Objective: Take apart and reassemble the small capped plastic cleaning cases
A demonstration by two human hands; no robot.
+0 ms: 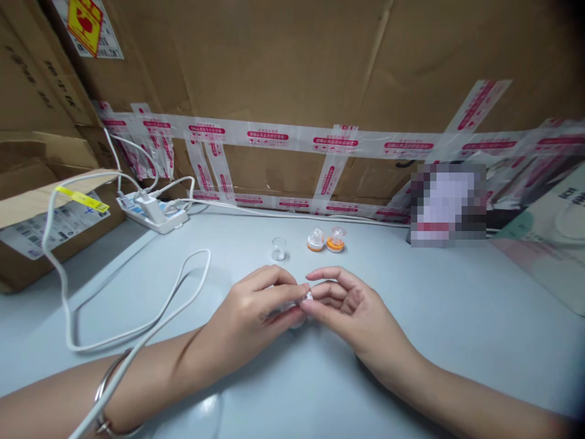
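Clear plastic piece pinched between left hand and right hand fingertips, low over tabletop for steadiness, spare orange-based parts within reach.

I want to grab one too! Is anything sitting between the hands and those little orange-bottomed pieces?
Nothing visible: only bare table lies between the left hand, the right hand and the two orange-based pieces. A clear cap stands off to their left.

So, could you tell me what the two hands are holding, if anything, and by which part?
The left hand and right hand pinch one small whitish piece between their fingertips; which part is gripped cannot be told.
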